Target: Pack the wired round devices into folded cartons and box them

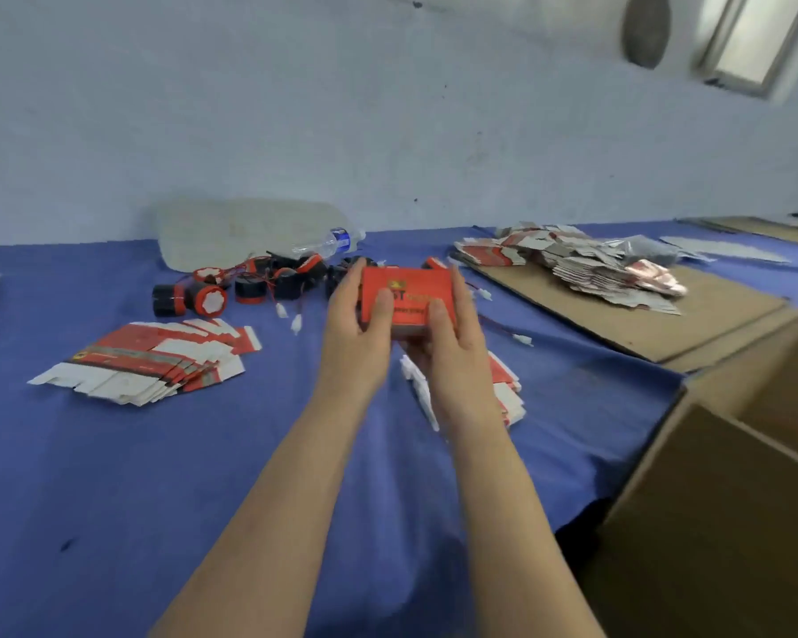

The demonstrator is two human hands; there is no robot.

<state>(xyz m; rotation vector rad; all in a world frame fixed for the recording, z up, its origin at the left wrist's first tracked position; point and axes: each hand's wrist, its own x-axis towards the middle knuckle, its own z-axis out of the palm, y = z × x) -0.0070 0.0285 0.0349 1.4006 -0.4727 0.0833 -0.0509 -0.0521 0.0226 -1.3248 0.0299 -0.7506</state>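
Both forearms are reaching forward over the blue table (pixel 111 476), meeting at a red carton (pixel 406 287) held above it. Its print is showing "ST"; the rest is blurring out. The left hand (pixel 353 324) and right hand (pixel 454 352) are gripping its sides, thumbs pressing its face. Wired devices (pixel 213 297) are lying just behind.

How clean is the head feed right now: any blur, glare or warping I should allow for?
Head view: motion blur throughout, so the print on the red carton held by the left hand and right hand is barely legible; wide-angle warping tilts the window; light is flat and even, no glare.
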